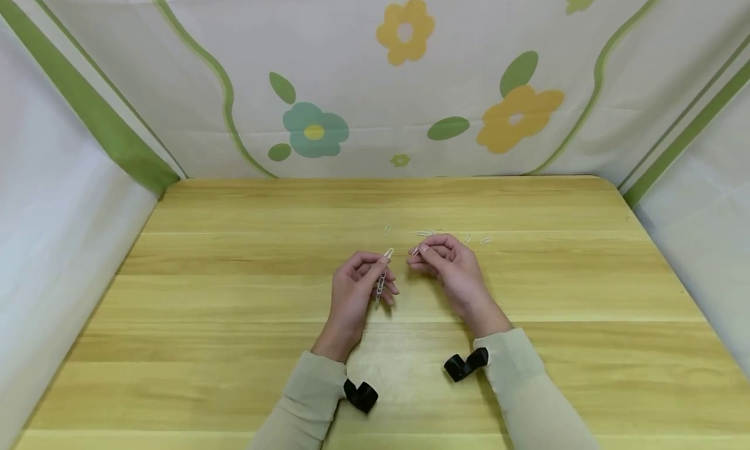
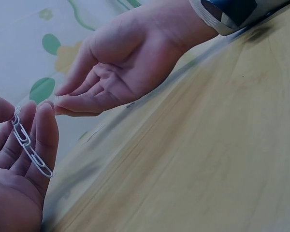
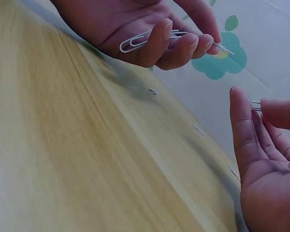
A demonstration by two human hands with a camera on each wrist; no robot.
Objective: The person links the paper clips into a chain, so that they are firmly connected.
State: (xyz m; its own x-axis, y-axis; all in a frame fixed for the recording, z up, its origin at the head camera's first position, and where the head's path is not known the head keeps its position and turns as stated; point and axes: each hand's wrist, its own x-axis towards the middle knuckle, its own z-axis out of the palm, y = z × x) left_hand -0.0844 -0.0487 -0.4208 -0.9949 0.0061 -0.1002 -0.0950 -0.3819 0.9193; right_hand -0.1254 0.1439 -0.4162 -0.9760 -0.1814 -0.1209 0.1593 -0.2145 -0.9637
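Observation:
My left hand (image 1: 350, 290) pinches a short chain of white paper clips (image 2: 22, 137) between thumb and fingertips. One end clip sticks up past the fingertips, while the linked clips hang down across the fingers. To its right, my right hand (image 1: 457, 274) holds a single paper clip (image 3: 254, 105) between thumb and index finger, most of it hidden by the fingertips. A small gap separates the two hands in the head view. Both are above the wooden table (image 1: 205, 294).
Loose paper clips lie beyond the hands: one (image 1: 387, 229) by itself, a few (image 1: 425, 233) behind the right hand, and two more to the right, one upright (image 1: 467, 239) and one slanted (image 1: 486, 240). A flowered white curtain (image 1: 363, 59) hangs along the table's far edge.

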